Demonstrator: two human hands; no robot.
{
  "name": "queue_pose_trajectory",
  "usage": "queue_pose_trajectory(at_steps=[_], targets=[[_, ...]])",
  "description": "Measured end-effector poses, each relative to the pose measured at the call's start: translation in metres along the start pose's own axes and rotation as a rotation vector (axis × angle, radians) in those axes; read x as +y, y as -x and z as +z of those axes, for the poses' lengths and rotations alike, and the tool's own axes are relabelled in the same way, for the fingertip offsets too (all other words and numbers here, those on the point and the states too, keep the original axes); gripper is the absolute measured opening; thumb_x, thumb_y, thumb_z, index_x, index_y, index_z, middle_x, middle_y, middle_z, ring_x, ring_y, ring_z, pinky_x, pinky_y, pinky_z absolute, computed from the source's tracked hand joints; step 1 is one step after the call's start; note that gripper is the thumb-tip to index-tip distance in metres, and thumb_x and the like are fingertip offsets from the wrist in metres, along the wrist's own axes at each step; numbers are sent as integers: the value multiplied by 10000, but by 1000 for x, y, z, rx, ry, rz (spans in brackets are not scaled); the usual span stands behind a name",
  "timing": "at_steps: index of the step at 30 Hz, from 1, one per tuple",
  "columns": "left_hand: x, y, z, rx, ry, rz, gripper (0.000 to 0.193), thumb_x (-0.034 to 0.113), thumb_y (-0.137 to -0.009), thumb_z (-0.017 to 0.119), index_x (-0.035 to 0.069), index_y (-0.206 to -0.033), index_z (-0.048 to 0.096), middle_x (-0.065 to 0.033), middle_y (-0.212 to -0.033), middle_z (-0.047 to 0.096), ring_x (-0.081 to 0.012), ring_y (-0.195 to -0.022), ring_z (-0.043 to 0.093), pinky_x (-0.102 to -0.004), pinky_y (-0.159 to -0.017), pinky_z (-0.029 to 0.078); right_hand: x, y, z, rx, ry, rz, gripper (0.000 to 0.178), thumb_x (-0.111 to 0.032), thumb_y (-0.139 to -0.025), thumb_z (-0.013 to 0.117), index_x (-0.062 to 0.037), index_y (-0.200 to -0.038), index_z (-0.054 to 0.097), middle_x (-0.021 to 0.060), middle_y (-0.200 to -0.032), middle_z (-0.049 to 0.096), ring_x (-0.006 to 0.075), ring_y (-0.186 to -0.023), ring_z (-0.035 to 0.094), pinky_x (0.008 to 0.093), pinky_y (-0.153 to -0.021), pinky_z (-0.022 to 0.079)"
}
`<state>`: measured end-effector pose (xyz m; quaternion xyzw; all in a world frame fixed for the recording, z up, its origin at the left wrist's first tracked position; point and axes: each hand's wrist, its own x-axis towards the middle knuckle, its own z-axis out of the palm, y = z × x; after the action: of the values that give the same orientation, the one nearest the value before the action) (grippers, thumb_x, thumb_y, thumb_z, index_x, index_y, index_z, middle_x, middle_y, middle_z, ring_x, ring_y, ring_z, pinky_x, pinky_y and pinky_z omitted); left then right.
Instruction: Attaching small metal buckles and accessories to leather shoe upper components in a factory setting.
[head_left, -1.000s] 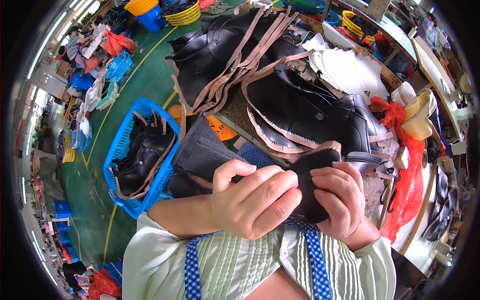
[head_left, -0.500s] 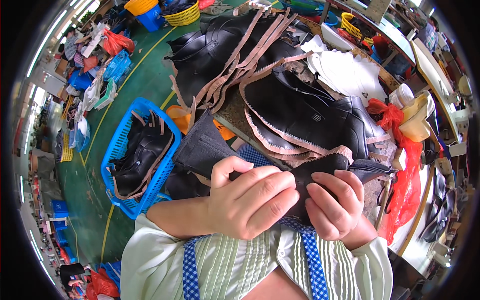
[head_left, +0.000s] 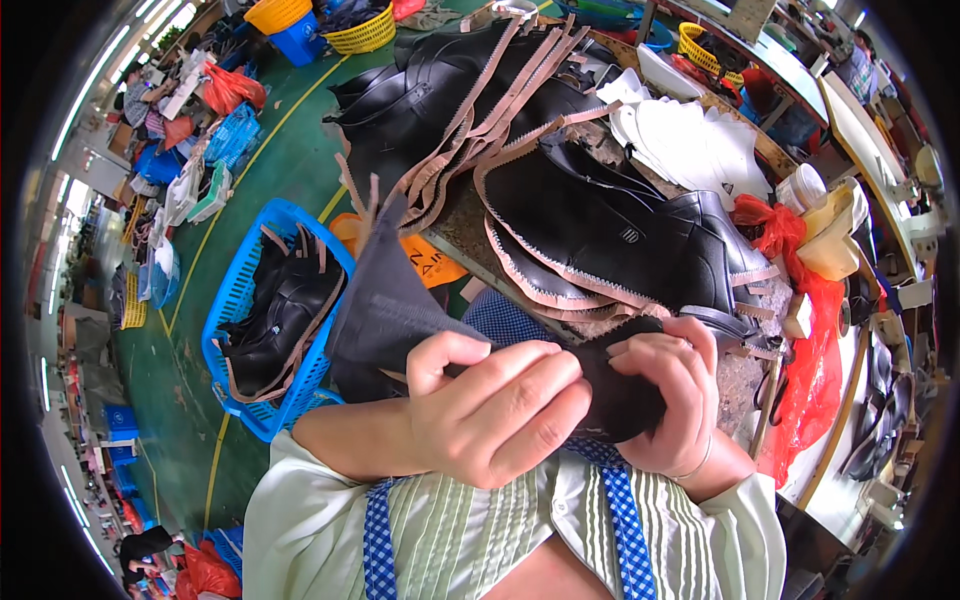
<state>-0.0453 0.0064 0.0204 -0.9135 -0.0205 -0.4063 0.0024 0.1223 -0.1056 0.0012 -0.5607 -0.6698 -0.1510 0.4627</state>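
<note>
Between my two hands, close in front of my chest, is a black shoe upper (head_left: pixel 380 290), its dark fabric side showing. My left hand (head_left: pixel 500 405) is closed on its middle, fingers curled over the edge. My right hand (head_left: pixel 672 390) grips the rounded end, with the thumb and fingers around it; part of the upper is hidden behind both hands. Just beyond lies a stack of black leather uppers (head_left: pixel 610 225) with pinkish-tan zigzag-cut edges. Farther off is a larger pile of similar uppers (head_left: pixel 440 110) with long tan edge strips.
A blue plastic basket (head_left: pixel 212 335) holding black uppers stands at the left on the green floor (head_left: pixel 180 440). White cut pieces (head_left: pixel 690 145) lie at the back right of the worktable. A red plastic bag (head_left: pixel 815 370) and a white tub (head_left: pixel 802 187) are at the right.
The right hand has turned and re-gripped the upper's end, which now bends downward with its rounded black face showing. The left part of the upper hangs smoother; the left hand shifted slightly left.
</note>
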Motion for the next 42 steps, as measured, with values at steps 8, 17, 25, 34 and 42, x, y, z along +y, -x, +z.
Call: queue_pose_trajectory(at_steps=[8,17,25,34,42], targets=[[0,5,-2,17,-6,30,182,183,-812,651,154,-989,683,1,-939,716,-154,-843,689,-387,-896,280,6,-2,-7,-15,13,-171,334,-137,-587,663,-10,-890,724,89,-990,611,242,-795,657,420,-797,489],[-1,8,-2,91,-24,18,109,167,-844,639,167,-951,621,-2,-963,720,-164,-883,682,-451,-1064,236,1,4,-13,-27,187,-293,251,-125,-659,653,-57,-893,711,61,-1016,627,253,-864,686,395,-788,493],[-28,-11,6,-213,502,-442,193,10,-764,724,21,-925,620,-107,-879,681,-250,-748,661,-343,-704,484,23,-2,-22,250,818,-466,518,-531,-775,768,-105,-1015,599,202,-1099,505,415,-1003,544,564,-940,436],[-50,-5,16,-326,1483,-1173,274,38,-897,682,-51,-1154,652,-62,-1056,698,-91,-926,630,-258,-859,504,29,-19,12,-72,-23,-206,401,-123,-638,762,-6,-1011,674,121,-1009,656,278,-830,625,356,-706,532],[-82,-11,29,-528,1606,-1209,217,106,-916,649,-33,-1076,696,-52,-1009,719,-100,-896,650,-248,-869,478,51,-31,24,-168,-172,-273,325,-46,-640,773,52,-927,656,128,-903,618,281,-739,601,357,-632,520]])
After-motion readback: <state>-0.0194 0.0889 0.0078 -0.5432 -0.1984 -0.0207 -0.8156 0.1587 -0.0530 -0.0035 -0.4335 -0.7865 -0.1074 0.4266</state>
